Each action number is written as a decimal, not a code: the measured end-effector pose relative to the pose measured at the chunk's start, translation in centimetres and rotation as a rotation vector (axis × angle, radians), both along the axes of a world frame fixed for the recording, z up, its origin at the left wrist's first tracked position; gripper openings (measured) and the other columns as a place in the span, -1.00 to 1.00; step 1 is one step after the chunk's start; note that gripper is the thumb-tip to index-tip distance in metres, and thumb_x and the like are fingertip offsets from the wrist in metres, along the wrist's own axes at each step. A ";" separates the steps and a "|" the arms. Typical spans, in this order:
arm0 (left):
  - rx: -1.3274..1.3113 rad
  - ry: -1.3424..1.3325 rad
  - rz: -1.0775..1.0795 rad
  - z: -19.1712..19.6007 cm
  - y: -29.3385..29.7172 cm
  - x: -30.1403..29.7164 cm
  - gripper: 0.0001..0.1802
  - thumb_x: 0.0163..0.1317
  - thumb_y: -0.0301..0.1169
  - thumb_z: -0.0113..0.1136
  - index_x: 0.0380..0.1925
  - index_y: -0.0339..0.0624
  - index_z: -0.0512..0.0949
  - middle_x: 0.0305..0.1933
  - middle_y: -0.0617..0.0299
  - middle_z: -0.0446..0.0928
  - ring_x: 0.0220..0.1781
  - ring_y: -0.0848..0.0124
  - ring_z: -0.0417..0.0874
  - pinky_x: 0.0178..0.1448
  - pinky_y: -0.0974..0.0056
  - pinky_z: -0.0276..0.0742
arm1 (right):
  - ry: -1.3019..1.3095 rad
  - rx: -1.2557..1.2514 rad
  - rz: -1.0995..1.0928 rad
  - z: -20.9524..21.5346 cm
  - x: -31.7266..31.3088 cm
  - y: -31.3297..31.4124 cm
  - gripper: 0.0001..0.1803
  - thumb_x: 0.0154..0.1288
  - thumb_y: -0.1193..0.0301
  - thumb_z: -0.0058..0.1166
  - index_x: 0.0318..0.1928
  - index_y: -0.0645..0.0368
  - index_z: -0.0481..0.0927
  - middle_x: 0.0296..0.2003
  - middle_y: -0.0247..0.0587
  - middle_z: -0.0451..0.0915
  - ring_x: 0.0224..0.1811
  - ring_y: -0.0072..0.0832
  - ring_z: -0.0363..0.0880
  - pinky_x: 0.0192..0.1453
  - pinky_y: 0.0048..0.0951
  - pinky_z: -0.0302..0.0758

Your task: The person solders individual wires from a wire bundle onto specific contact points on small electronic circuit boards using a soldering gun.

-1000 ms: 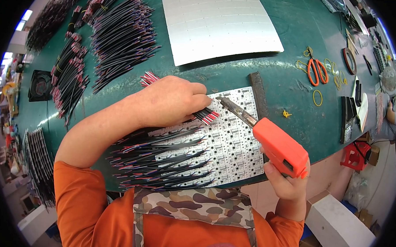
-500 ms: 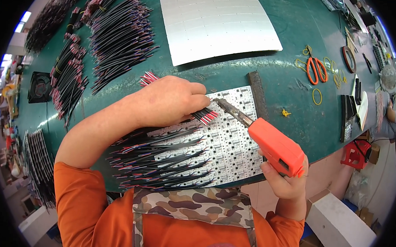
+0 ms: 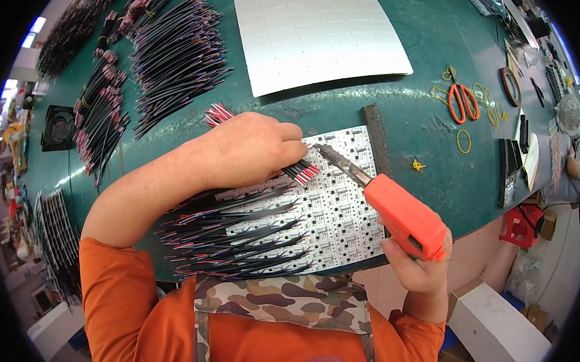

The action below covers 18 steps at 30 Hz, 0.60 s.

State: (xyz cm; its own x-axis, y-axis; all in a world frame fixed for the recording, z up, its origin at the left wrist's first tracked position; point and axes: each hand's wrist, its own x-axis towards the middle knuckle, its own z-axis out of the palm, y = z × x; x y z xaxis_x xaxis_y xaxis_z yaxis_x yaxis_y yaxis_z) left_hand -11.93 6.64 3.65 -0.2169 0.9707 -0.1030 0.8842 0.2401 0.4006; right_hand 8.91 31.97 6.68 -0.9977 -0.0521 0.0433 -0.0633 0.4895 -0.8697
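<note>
My left hand is closed over a bundle of black cables, whose red and white stripped ends stick out past its fingers. More ends show behind the wrist. In my right hand is a red soldering gun, its dark metal tip pointing up and left beside the left fingertips, just above a white circuit board sheet. Whether the tip touches a wire is too small to tell. Rows of black cables fan out along the left part of the sheet, their ends lying over it.
A dark bar lies along the sheet's right side. Beyond it are a stack of white panels, orange-handled scissors and yellow rubber bands. Piles of black cables and a black fan occupy the left of the green table.
The soldering gun has shifted very slightly to the right, its tip a little farther from my left fingertips. My left hand stays almost in place with the cables.
</note>
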 end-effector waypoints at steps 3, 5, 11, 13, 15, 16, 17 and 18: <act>-0.004 -0.005 -0.003 0.2 0.1 0.0 -0.66 0.03 -0.48 0.19 -0.12 -0.21 0.55 -0.30 0.12 0.52 -0.22 0.10 0.64 -0.18 0.08 0.57 | 0.018 -0.126 -0.079 -0.4 0.5 0.1 -0.46 0.05 0.56 0.31 0.10 0.42 0.52 -0.02 0.09 0.64 -0.09 -0.17 0.70 0.02 -0.35 0.57; -0.006 -0.004 -0.001 0.2 0.0 0.1 -0.67 0.02 -0.49 0.19 -0.13 -0.21 0.56 -0.30 0.11 0.52 -0.22 0.10 0.64 -0.18 0.08 0.57 | 0.013 -0.107 -0.068 -0.1 0.5 0.2 -0.44 0.05 0.57 0.32 0.11 0.45 0.50 -0.01 0.10 0.63 -0.03 -0.16 0.69 0.08 -0.34 0.55; 0.054 -0.039 -0.033 -0.1 -0.1 -0.5 -0.68 0.01 -0.52 0.19 -0.15 -0.22 0.56 -0.30 0.12 0.52 -0.22 0.10 0.63 -0.18 0.08 0.57 | -0.009 -0.092 -0.027 -0.3 0.4 0.2 -0.42 0.06 0.57 0.31 0.13 0.47 0.48 0.00 0.10 0.63 -0.03 -0.17 0.70 0.08 -0.35 0.55; 0.054 -0.043 -0.043 0.0 0.0 -0.6 -0.68 0.01 -0.53 0.19 -0.15 -0.22 0.57 -0.30 0.12 0.52 -0.22 0.10 0.63 -0.17 0.09 0.56 | -0.011 -0.095 -0.034 -0.2 0.4 0.0 -0.43 0.06 0.57 0.31 0.12 0.47 0.49 0.00 0.10 0.64 -0.04 -0.18 0.70 0.07 -0.35 0.56; 0.038 -0.038 -0.056 0.2 0.1 -0.7 -0.67 0.02 -0.53 0.19 -0.14 -0.22 0.57 -0.31 0.13 0.52 -0.22 0.10 0.62 -0.17 0.10 0.56 | -0.013 -0.097 -0.041 -0.2 0.4 0.0 -0.44 0.06 0.56 0.30 0.12 0.47 0.49 -0.01 0.10 0.64 -0.05 -0.18 0.70 0.06 -0.35 0.56; 0.038 -0.039 -0.057 0.1 0.1 -0.7 -0.67 0.02 -0.53 0.19 -0.14 -0.22 0.57 -0.31 0.13 0.52 -0.22 0.10 0.62 -0.17 0.10 0.56 | -0.010 -0.087 -0.026 -0.2 0.4 0.1 -0.45 0.07 0.56 0.30 0.11 0.47 0.50 -0.01 0.10 0.64 -0.05 -0.17 0.70 0.05 -0.35 0.57; 0.044 -0.037 -0.061 0.0 0.1 -0.7 -0.68 0.02 -0.53 0.19 -0.14 -0.22 0.57 -0.32 0.13 0.51 -0.23 0.10 0.61 -0.17 0.10 0.56 | -0.007 -0.076 -0.010 -0.2 0.4 0.2 -0.46 0.07 0.56 0.29 0.10 0.47 0.51 -0.02 0.09 0.64 -0.06 -0.17 0.70 0.04 -0.34 0.57; 0.048 -0.034 -0.062 0.0 0.1 -0.7 -0.68 0.03 -0.52 0.18 -0.14 -0.22 0.57 -0.32 0.13 0.51 -0.23 0.10 0.61 -0.16 0.10 0.55 | -0.007 -0.077 -0.009 -0.2 0.4 0.1 -0.46 0.07 0.56 0.29 0.10 0.47 0.51 -0.02 0.09 0.64 -0.06 -0.17 0.70 0.04 -0.34 0.57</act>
State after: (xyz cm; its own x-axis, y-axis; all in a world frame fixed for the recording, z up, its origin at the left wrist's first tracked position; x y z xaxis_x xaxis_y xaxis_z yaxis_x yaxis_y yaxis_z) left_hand -12.62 6.72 3.68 -0.1536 0.9862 -0.0622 0.8824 0.1652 0.4405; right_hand 9.26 32.07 6.48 -0.9984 -0.0395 0.0398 -0.0527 0.4216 -0.9053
